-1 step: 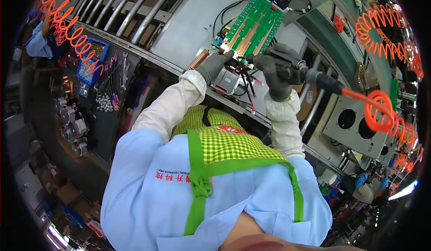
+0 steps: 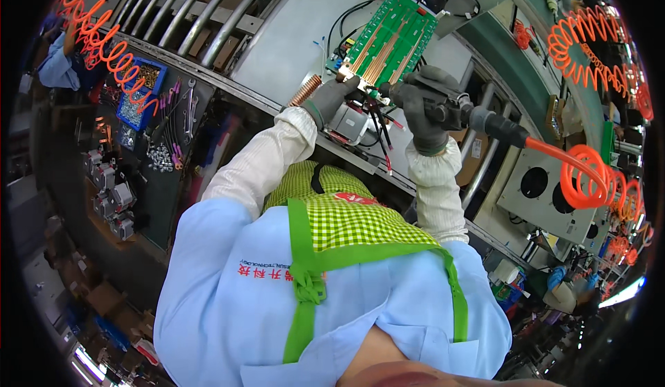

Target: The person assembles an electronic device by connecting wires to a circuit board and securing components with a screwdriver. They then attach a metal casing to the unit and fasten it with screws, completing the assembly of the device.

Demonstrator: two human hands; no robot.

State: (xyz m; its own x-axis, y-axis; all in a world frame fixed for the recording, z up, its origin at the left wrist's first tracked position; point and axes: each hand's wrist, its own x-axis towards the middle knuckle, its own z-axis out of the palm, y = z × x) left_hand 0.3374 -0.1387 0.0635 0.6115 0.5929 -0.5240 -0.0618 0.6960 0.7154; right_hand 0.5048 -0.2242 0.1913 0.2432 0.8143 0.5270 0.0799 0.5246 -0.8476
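A long green circuit board (image 2: 392,39) with copper-coloured strips lies on the worktop, slanting away from me. My left hand (image 2: 331,102), in a dark grey glove, has its fingertips together at the board's near left corner; whatever is between them is too small to make out. In my gloved right hand (image 2: 424,110) is a dark air-powered driver (image 2: 450,110), its tip at the near right end of the board. An orange coiled air hose (image 2: 585,176) runs from the tool to the right. Below the board's near edge sit a silver boxy part (image 2: 350,124) and loose dark and red wires (image 2: 383,138).
A copper-coloured coil (image 2: 305,91) stands left of my left hand. Further left, a side table carries blue bins (image 2: 147,75) of small fasteners, wrenches (image 2: 190,110) and several silver parts (image 2: 121,196). Metal rollers (image 2: 232,30) lie beyond. A grey fan panel (image 2: 547,186) is at right.
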